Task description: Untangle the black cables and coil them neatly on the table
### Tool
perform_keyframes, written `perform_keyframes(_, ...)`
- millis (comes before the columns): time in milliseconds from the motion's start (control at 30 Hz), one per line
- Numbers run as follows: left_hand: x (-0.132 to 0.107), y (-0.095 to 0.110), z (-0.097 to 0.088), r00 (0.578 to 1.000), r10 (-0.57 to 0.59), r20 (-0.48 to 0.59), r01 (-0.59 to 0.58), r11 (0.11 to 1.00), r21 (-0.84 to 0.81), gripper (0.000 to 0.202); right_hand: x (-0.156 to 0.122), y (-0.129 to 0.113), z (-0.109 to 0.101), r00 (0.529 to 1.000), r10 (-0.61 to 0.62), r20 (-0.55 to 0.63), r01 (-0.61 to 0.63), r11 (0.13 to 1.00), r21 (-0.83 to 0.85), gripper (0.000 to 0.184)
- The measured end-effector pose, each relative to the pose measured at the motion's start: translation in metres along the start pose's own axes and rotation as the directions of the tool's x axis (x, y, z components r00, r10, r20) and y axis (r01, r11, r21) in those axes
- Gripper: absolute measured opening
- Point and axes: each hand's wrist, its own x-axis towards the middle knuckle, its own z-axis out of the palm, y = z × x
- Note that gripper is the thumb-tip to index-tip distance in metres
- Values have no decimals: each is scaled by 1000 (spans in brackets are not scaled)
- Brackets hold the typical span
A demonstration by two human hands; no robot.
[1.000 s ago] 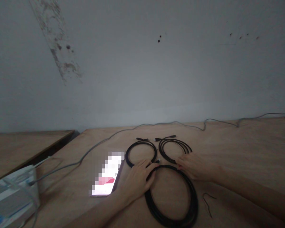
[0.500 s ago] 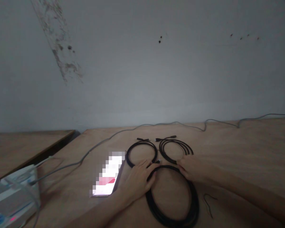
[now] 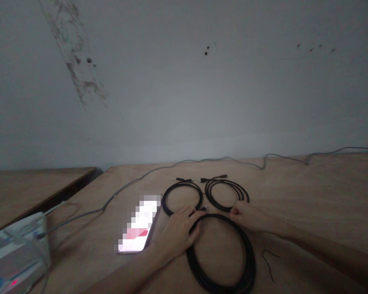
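A large coil of black cable point(image 3: 250, 261) lies flat on the wooden table, closest to me. My left hand point(image 3: 182, 226) is closed around its upper left side, thumb inside the loop, with a cable end plug point(image 3: 203, 208) showing just past the fingers. At the upper right of this coil, my right hand point(image 3: 245, 213) has its fingers curled in; whatever they hold is hidden. Just beyond that hand is a smaller black cable coil point(image 3: 207, 192), partly covered by it. Another small black cable coil point(image 3: 164, 200) sits beyond my left hand.
A phone point(image 3: 141, 228) with a bright, blurred-out screen lies left of my left hand. A short dark tie point(image 3: 267, 263) rests right of the large coil. At far left stands a white power strip point(image 3: 21, 249); its grey cord point(image 3: 122, 190) runs along the wall side.
The fingers of my right hand have drawn in and curled at the large coil's upper right. My left hand keeps its place on the coil.
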Motion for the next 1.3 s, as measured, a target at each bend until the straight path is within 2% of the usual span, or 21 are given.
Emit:
perform_keyframes(100,0,1,-2,1000,-8,15,8,1000,-1,35,-5,2,-3,998,-38,-47,36,998,-52,64)
perform_keyframes(167,0,1,-2,1000,-7,17,7,1000,0,35,-9,3,-6,989,-128,-71,116,983,-145,63)
perform_keyframes(267,-1,-1,0,1000,11,-8,-11,1000,-1,35,-11,6,-14,960,-273,-56,249,930,-272,55)
perform_keyframes(333,-1,-2,1,1000,17,-14,-17,1000,0,36,-13,9,-21,931,-362,-47,327,885,-331,43)
perform_keyframes(400,0,-1,1,1000,11,-8,-11,1000,2,36,-15,13,-27,874,-486,-18,443,811,-382,27)
perform_keyframes(433,0,-1,1,1000,6,-2,-6,1000,3,36,-16,15,-29,835,-550,6,503,760,-412,27)
perform_keyframes(533,0,0,-1,1000,-1,6,1,1000,-2,36,-17,21,-32,726,-681,97,616,581,-532,44)
perform_keyframes(600,1,0,-2,1000,5,4,-5,1000,-8,36,-15,25,-31,675,-723,149,642,475,-602,47)
perform_keyframes(667,1,0,-2,1000,10,-3,-10,1000,-11,36,-12,28,-29,640,-745,188,659,406,-633,44)
perform_keyframes(767,0,0,-1,1000,6,-3,-6,1000,-8,36,-7,30,-26,608,-767,203,671,361,-648,31)
perform_keyframes(933,0,0,-1,1000,2,6,-2,1000,-2,36,-5,24,-27,600,-773,208,684,360,-635,20)
perform_keyframes(1033,1,1,-2,1000,4,10,-4,1000,4,35,-6,21,-27,600,-774,204,692,375,-617,27)
perform_keyframes(1100,1,0,-2,1000,4,14,-4,1000,8,35,-7,20,-27,619,-766,174,685,420,-595,37)
perform_keyframes(1200,1,0,-2,1000,7,24,-7,1000,7,35,-11,19,-29,682,-720,131,648,512,-563,35)
perform_keyframes(1300,0,0,-1,1000,6,14,-6,1000,5,36,-14,17,-32,679,-715,167,667,506,-547,31)
